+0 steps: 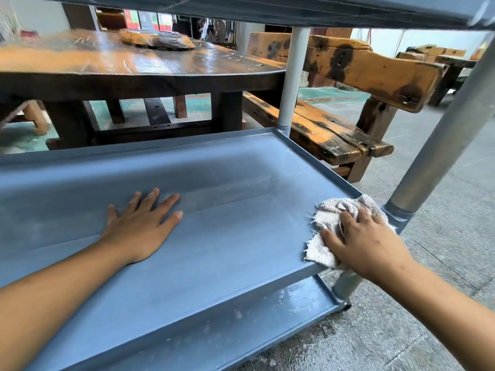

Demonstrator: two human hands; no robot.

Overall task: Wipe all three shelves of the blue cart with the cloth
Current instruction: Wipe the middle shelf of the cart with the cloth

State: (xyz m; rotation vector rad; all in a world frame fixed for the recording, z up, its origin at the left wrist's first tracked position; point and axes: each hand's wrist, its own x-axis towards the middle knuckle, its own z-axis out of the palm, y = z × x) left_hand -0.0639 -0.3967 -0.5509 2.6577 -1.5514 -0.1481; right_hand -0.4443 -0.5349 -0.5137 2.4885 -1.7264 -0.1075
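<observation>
The blue cart's middle shelf (227,236) fills the centre of the head view. My right hand (364,242) presses a crumpled off-white cloth (326,218) onto the shelf's near right corner, beside the grey post (439,145). My left hand (142,223) lies flat on the shelf to the left, fingers spread, holding nothing. The top shelf's underside (267,9) runs across the top of the frame. Below, the bottom shelf (267,317) shows pale dusty marks.
A dark wooden table (134,68) stands just behind the cart. A rough wooden bench (334,124) sits at the back right. A second grey post (292,76) rises at the far right corner. Grey concrete floor (428,303) lies to the right.
</observation>
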